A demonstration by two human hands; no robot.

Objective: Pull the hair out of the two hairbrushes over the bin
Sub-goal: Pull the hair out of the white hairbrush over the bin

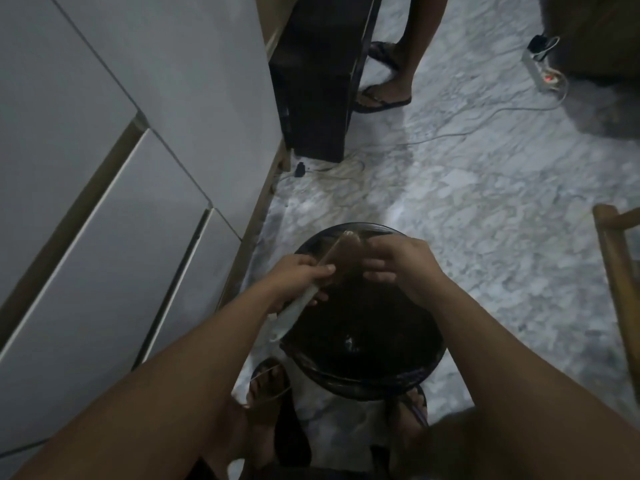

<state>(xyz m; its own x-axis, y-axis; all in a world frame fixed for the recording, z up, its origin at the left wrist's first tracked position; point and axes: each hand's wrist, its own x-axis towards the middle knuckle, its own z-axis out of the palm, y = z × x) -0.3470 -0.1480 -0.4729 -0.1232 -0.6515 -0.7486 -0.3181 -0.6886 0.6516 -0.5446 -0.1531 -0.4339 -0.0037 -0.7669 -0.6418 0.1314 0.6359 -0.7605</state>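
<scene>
The person holds 1 hairbrush (pixel 323 270) directly above the open black bin (pixel 360 375), probably so that pulled hair falls straight inside. The left hand (pixel 299 280) is wrapped around the pale handle, with the brush head pointing away and upward. The right hand (pixel 398 263) is at the brush head, its fingers (pixel 379 271) bent down at the bristle side; whether they already pinch hair is too dim to tell. A second hairbrush is not visible.

White cabinets (pixel 114 161), a power strip (pixel 545 72) and cable (pixel 450 133) on marble floor (pixel 485 220).
</scene>
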